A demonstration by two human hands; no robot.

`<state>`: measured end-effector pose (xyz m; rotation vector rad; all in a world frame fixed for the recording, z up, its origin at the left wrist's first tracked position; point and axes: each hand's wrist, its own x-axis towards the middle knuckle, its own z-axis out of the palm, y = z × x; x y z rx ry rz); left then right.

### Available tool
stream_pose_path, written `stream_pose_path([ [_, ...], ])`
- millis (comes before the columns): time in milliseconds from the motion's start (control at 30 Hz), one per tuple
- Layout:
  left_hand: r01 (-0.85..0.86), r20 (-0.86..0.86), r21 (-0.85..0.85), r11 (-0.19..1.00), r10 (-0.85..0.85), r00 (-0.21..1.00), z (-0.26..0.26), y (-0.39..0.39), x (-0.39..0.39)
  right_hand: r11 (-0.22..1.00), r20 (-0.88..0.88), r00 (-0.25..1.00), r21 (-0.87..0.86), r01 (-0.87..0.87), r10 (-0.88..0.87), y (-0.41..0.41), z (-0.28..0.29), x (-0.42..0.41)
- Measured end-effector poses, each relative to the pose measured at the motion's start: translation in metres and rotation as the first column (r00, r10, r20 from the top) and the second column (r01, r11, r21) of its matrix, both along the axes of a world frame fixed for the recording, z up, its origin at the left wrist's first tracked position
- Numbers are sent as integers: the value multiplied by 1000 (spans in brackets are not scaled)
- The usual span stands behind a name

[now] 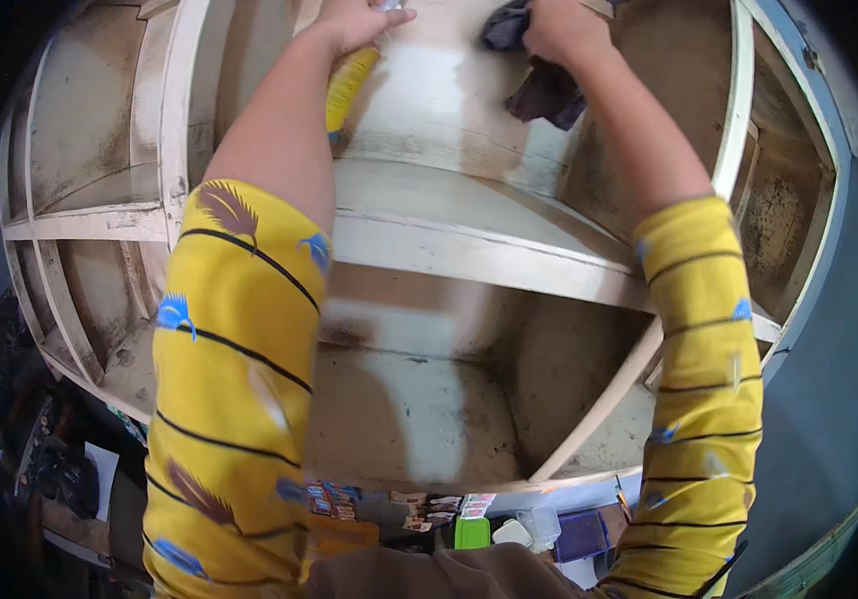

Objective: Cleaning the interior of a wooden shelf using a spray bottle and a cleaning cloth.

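At the top of the head view, my left hand point(354, 26) grips a yellow bottle point(350, 86) that bears writing and has a blue lower end. The bottle hangs tilted in front of the white back panel point(421, 90) of an upper shelf compartment; its top is mostly behind my fingers. To the right, my right hand point(570, 30) is closed around a dark, crumpled cloth point(549, 97), held at or close to that same panel. Whether the cloth touches it cannot be told. Both arms reach up over the shelf board point(444, 191).
White frame rails point(474, 247) and uprights point(174, 97) divide the stained wooden shelving. A slanted wooden strip point(601, 400) crosses the lower compartment point(414, 404). Below lie several sachets point(331, 500), a green-lidded container point(472, 533) and a purple basket point(582, 535). A blue-grey wall point(818, 419) stands right.
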<state>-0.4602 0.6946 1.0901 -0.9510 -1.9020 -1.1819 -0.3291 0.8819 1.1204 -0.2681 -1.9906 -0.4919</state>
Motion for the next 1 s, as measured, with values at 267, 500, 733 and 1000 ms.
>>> stream_pose_path([
  [267,237,-103,155,959,-223,969,4,6,-60,982,-37,997,-178,62,-70,-9,-43,-110],
  [500,-120,-371,360,925,260,892,-1,9,-69,500,329,870,859,-114,-367,-54,-81,-109],
  [733,-317,-138,92,944,328,935,-2,-2,-68,934,205,915,-21,358,-346,37,-8,-68],
  [1000,141,182,-103,985,-121,976,2,0,-61,762,155,974,647,27,-166,0,-72,-97],
])
